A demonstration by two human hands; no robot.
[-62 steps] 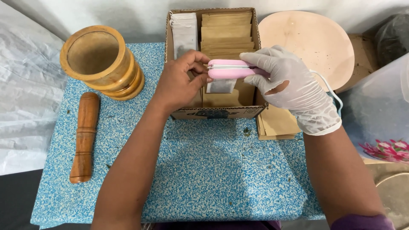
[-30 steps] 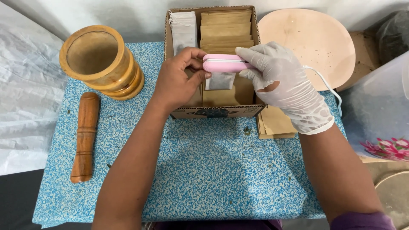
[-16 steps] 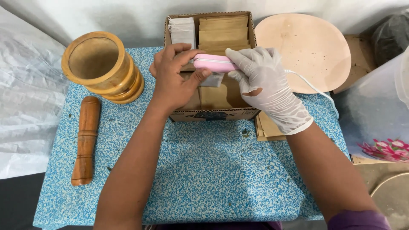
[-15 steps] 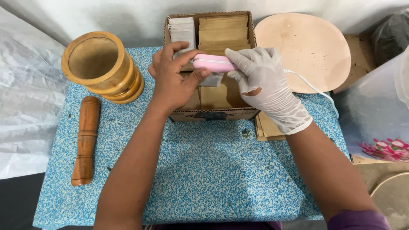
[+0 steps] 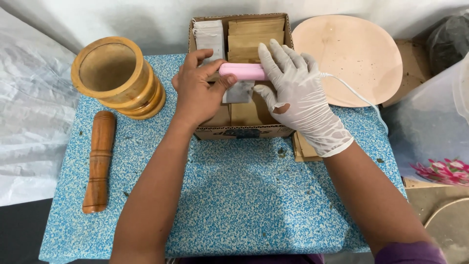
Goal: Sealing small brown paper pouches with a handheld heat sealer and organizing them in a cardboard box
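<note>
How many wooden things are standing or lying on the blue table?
2: a round wooden mortar stands at the table's far left, and a wooden pestle lies in front of it. Others may be hidden.

The gloved right hand (image 5: 295,93) covers the far end of the pink device (image 5: 243,71). The cardboard box (image 5: 244,131) hides most of the brown sheets (image 5: 304,146) beside it. The flowered bag (image 5: 442,127) runs off-frame.

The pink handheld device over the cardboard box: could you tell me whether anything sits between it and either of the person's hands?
Nothing visible does. The left hand grips the left end of the pink device directly, and the gloved right hand holds its right end, only the white glove between skin and device. A small pale sachet hangs below it, over the cardboard box.
</note>
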